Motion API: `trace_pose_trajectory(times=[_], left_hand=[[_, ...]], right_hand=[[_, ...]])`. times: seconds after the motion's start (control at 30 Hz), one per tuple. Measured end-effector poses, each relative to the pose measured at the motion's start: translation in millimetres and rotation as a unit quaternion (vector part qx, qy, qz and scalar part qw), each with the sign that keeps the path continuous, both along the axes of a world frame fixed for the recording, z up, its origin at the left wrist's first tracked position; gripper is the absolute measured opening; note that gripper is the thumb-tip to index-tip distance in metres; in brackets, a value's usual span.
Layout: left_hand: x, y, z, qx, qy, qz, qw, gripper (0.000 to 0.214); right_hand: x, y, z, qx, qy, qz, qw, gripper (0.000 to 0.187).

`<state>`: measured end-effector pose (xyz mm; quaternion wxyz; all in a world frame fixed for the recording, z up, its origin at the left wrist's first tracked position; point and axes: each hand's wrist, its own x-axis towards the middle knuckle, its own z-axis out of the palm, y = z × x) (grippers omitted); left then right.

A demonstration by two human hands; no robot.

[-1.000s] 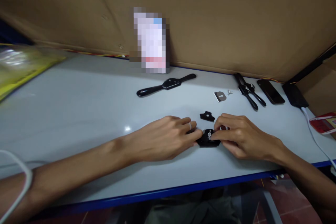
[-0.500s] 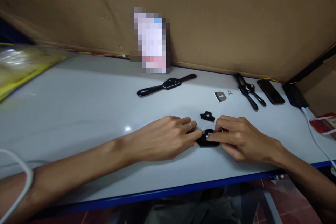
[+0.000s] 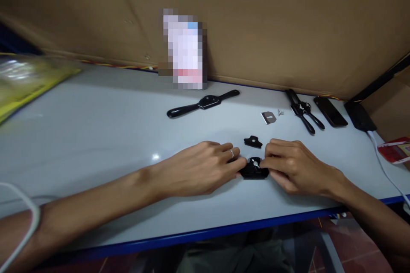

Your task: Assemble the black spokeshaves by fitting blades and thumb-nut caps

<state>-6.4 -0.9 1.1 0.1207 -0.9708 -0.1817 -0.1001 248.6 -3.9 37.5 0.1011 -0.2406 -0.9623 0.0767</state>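
Observation:
Between my hands, low on the table, lies a black spokeshave [image 3: 254, 173], its handles hidden under my fingers. My left hand [image 3: 218, 166], with a ring on one finger, is closed on its left end. Closed at the right end is my right hand [image 3: 288, 166], thumb and index finger beside a small silver screw [image 3: 255, 163] on the spokeshave's middle. Just beyond sits a loose black cap piece [image 3: 253, 141] with a hole. Farther back are a flat metal blade [image 3: 269, 117] with a keyhole slot and some small screws [image 3: 280, 112].
Another black spokeshave body [image 3: 209, 102] lies at the back. Two more spokeshaves [image 3: 304, 111] rest side by side at the right, near a dark phone [image 3: 331, 111]. A white cable [image 3: 384, 170] runs along the right. Plastic packaging [image 3: 28, 81] occupies the left; cardboard [image 3: 256, 21] walls the back.
My right index finger and thumb have drawn back to the right off the spokeshave's middle, uncovering the silver screw. My left hand has stayed in place.

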Motion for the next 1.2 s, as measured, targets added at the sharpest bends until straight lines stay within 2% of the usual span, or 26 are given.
trace_pose_trajectory(times=[0.13,0.23,0.33,0.43,0.53,0.7,0.93,1.2], left_hand=[[-0.6,0.5,-0.8,-0.007,0.005,0.001,1.000,0.017],[-0.3,0.6,-1.2,-0.010,0.006,0.001,1.000,0.017],[0.1,0.3,-0.9,-0.009,0.003,0.003,1.000,0.017],[-0.2,0.1,-0.6,-0.011,0.007,0.006,1.000,0.016],[-1.0,0.0,-0.7,-0.011,0.012,0.007,1.000,0.014],[-1.8,0.0,-1.2,-0.018,0.009,-0.005,1.000,0.008],[-2.2,0.1,-0.9,-0.014,0.003,-0.010,1.000,0.013],[-2.0,0.7,-2.0,-0.007,0.010,-0.008,1.000,0.014]], right_hand=[[0.3,-0.1,1.5,-0.044,0.024,0.005,0.999,0.029],[2.2,-0.3,7.3,-0.048,0.011,-0.029,0.998,0.028],[5.7,-0.1,15.4,-0.044,-0.054,-0.073,0.995,0.022],[7.6,-0.4,20.9,-0.069,-0.139,-0.087,0.984,0.018],[6.3,-1.5,20.7,-0.072,-0.172,-0.078,0.979,0.013],[4.2,-2.4,15.6,-0.067,-0.170,-0.052,0.982,0.011],[4.2,-4.0,18.1,-0.040,-0.181,-0.039,0.982,0.009],[2.6,-3.7,18.1,-0.023,-0.199,-0.024,0.979,0.015]])
